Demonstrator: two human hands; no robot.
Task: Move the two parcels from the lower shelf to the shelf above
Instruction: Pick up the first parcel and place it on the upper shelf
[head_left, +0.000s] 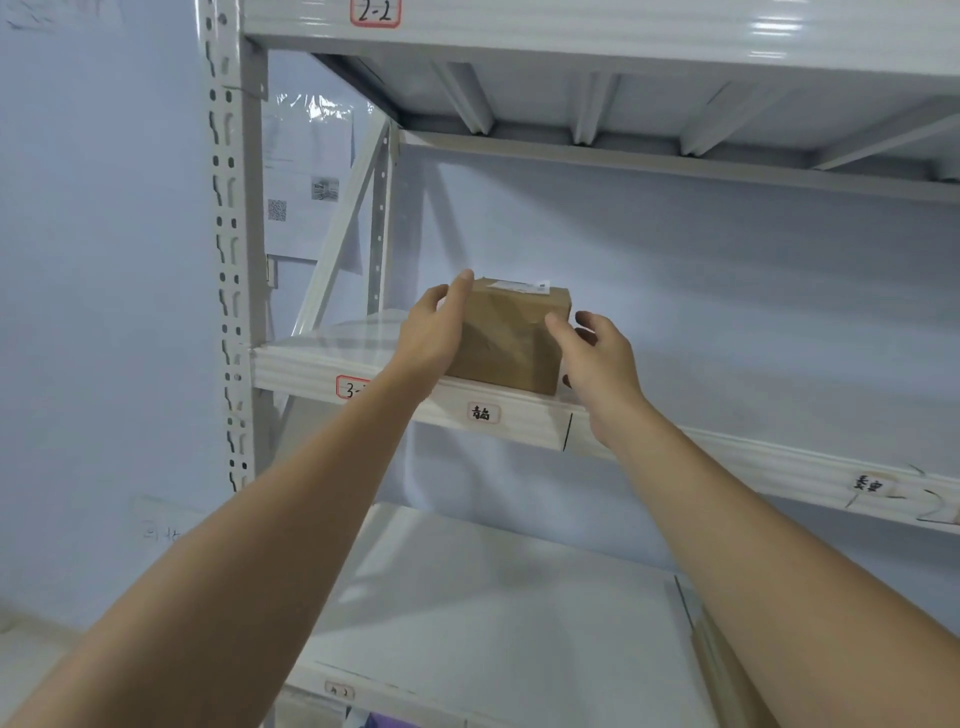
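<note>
Parcel: a small brown parcel (511, 338), box-shaped and wrapped in glossy tape, with a white label (519, 284) on its top; the front face is slightly creased.
Where it is: flat on the middle shelf (301, 369), at the front edge and towards the left end.
Left hand: the left hand (434, 332) lies flat against the parcel's left side, fingers straight and reaching up to the top corner.
Right hand: the right hand (597, 358) is at the right front corner, thumb across the front face and fingers loosely curved past the side; whether it grips or only flanks the box cannot be told.
Step in hand: probably the first parcel's set-down on the higher shelf, both hands bracketing it.
Other parcel: a brown edge (711, 644) shows on the shelf below (493, 597) at its right end, half hidden by the forearm; likely the second parcel.
Next move: let go, draw both hands clear without dragging the box off the front edge, then reach down to the right.
</note>
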